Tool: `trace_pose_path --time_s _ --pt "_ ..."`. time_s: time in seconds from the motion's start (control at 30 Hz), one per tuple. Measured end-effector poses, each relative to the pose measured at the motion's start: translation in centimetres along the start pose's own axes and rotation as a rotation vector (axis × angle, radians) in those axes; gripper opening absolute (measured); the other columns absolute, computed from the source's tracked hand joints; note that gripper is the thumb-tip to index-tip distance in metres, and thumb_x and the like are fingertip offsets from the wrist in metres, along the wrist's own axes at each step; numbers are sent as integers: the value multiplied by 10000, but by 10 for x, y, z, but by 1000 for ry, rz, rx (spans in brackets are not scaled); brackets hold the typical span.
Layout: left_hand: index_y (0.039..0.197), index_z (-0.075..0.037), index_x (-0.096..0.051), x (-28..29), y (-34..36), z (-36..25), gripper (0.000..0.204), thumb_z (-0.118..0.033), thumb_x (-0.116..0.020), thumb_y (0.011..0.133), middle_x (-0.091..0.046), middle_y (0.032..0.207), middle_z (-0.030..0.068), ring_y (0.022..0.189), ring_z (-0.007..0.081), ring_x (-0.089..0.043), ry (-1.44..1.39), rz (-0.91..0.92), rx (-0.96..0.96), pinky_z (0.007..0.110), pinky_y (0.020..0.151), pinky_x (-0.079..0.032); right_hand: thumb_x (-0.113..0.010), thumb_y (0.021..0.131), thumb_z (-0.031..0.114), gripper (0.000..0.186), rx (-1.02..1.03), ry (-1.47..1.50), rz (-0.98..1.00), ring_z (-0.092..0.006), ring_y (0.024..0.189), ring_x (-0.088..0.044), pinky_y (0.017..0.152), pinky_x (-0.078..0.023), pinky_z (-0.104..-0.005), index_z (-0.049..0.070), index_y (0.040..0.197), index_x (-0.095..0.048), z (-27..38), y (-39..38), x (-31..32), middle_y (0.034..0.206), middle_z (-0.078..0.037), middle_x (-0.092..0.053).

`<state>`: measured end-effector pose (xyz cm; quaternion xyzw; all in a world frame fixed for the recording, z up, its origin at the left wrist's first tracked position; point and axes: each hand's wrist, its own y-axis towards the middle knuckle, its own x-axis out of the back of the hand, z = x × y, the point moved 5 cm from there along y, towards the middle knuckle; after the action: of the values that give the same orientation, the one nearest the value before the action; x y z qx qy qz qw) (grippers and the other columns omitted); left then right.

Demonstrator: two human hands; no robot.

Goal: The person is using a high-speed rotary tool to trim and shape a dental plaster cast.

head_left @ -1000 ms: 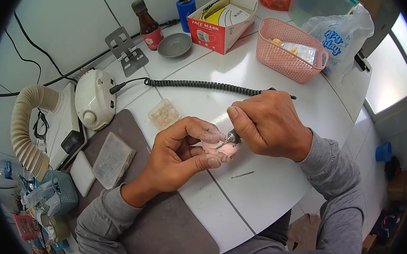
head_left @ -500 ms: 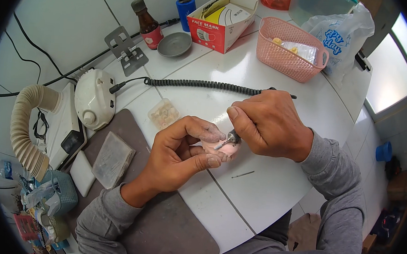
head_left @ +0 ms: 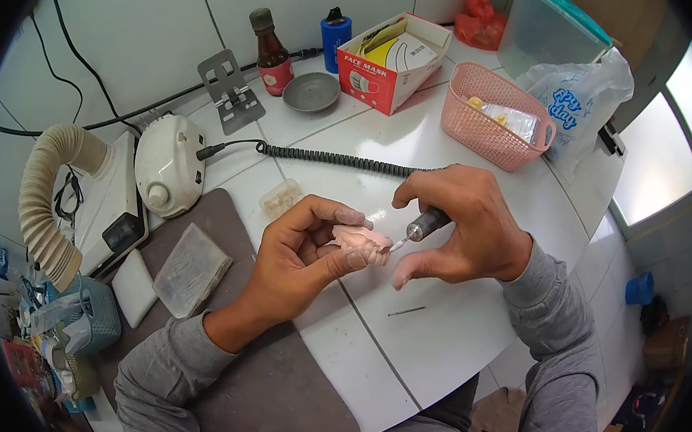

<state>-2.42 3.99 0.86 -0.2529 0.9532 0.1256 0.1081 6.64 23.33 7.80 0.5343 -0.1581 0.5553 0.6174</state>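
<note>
Gripping a pink denture piece in the left hand, fingers curled round it, just above the white worktop near its middle. Pinching a grey rotary handpiece in the right hand, its thin bit touching the pink piece's right edge, the coiled black cord trailing back to the white motor unit at the left. Lying beyond: a pink basket, a grey dish, a brown bottle.
</note>
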Motion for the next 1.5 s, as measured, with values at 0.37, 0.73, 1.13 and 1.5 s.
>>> trace_pose_path --time_s 0.37,0.73,1.13,1.5 --pt "1294 -11 -591 5 1 0 376 -98 -805 997 -698 1241 107 1162 179 -700 -32 -32 -11 346 1053 -557 -1007 699 384 440 89 -68 70 -263 622 -661 596 -472 -381 100 932 -765 13 -4 -24 740 -45 -694" --pt "1383 21 -557 17 1 9 487 -66 -818 981 -706 1268 131 1168 178 -712 -93 -49 6 327 1064 -571 -972 773 367 373 74 -1 -35 -287 601 -653 587 -476 -401 87 893 -756 20 -2 -32 682 -65 -664" --pt "1519 12 -475 2 1 2 570 -27 -748 1021 -671 1303 128 1221 174 -687 55 5 65 334 1102 -555 -927 796 433 390 24 -66 73 -319 620 -669 573 -483 -436 118 919 -733 20 -4 -31 685 -66 -654" --pt "1511 9 -467 1 1 1 540 -38 -726 1040 -666 1304 120 1252 179 -665 8 -45 48 332 1127 -527 -549 1126 345 475 -153 -42 -41 -354 540 -572 524 -412 -469 77 744 -636 -5 -3 -12 623 -127 -589"
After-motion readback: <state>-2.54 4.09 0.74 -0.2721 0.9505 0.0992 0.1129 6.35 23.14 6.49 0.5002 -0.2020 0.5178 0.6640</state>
